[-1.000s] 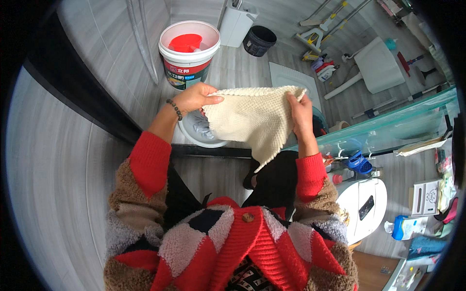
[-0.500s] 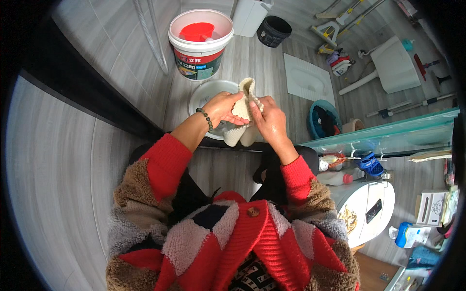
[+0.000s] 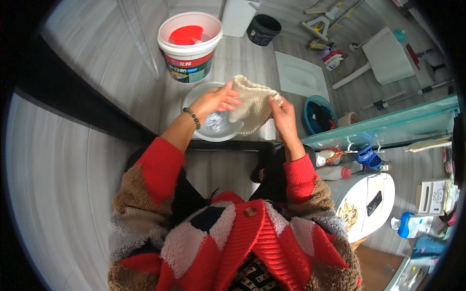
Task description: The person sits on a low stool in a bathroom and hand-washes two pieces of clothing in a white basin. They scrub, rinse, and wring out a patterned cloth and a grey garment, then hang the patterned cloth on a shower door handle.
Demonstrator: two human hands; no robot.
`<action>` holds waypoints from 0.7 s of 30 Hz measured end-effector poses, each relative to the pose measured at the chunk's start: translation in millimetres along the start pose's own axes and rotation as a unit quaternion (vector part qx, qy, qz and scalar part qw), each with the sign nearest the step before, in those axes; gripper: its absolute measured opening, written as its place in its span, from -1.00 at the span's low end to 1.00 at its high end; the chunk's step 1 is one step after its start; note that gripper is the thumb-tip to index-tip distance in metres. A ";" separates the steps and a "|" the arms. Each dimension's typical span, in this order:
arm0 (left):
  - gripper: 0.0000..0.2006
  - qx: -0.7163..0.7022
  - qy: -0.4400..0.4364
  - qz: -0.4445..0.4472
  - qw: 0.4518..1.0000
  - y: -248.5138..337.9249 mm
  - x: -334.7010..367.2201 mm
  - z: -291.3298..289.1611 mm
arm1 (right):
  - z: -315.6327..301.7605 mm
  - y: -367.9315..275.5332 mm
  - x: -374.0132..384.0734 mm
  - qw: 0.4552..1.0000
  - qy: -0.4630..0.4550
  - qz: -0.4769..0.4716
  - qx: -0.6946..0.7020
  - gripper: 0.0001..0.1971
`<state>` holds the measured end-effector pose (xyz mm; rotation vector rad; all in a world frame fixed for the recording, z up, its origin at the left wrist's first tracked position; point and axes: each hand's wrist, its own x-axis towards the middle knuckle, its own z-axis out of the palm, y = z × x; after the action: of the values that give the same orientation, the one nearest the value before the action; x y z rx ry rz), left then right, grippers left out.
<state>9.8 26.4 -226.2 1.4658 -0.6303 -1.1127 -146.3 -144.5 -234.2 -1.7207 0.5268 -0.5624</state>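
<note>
A cream knitted cloth (image 3: pixel 252 106) hangs bunched between both hands above a white basin (image 3: pixel 194 99) on the tiled floor. My left hand (image 3: pixel 217 101) grips the cloth's left edge, with a dark bead bracelet on the wrist. The cloth's upper right edge is pinched by my right hand (image 3: pixel 284 112). Under the cloth, something pale grey-blue (image 3: pixel 213 121) lies in the basin. Red sleeves of a patchwork knitted cardigan cover both forearms.
A white bucket (image 3: pixel 189 60) with a red scoop inside stands beyond the basin. Farther off are a black bin (image 3: pixel 263 29), a squat toilet pan (image 3: pixel 300 75) and a blue basin (image 3: pixel 318 114). A glass shelf (image 3: pixel 383 128) and bottles sit at the right.
The cloth was spread wide a second ago, then squeezed tight between both hands. Now it is partly opened again, held a little apart over the basin.
</note>
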 end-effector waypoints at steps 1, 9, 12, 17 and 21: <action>-0.37 -0.006 0.034 0.007 0.999 -1.3 2.0 -3.6 | -11.0 -6.4 0.9 0.993 0.006 0.065 0.099 -0.76; -0.57 0.042 0.051 0.027 0.997 -13.9 11.9 -2.5 | -125.4 -105.9 -49.0 0.947 0.145 -0.038 0.283 -0.69; -0.59 0.055 0.033 0.024 0.998 -13.1 11.5 1.2 | -181.1 -144.7 -84.4 0.920 0.236 -0.161 0.267 -0.67; -0.62 0.071 0.037 -0.016 0.997 -23.2 18.5 0.6 | -258.0 -209.7 -129.8 0.887 0.265 -0.294 0.237 -0.63; -0.64 0.094 0.040 -0.007 0.995 -33.8 31.3 -2.4 | -304.7 -245.3 -139.0 0.867 0.338 -0.359 0.078 -0.62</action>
<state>18.0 7.8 -267.6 1.6697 -0.6845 -1.0217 -432.2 -239.1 51.6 -1.5001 0.2793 -1.7346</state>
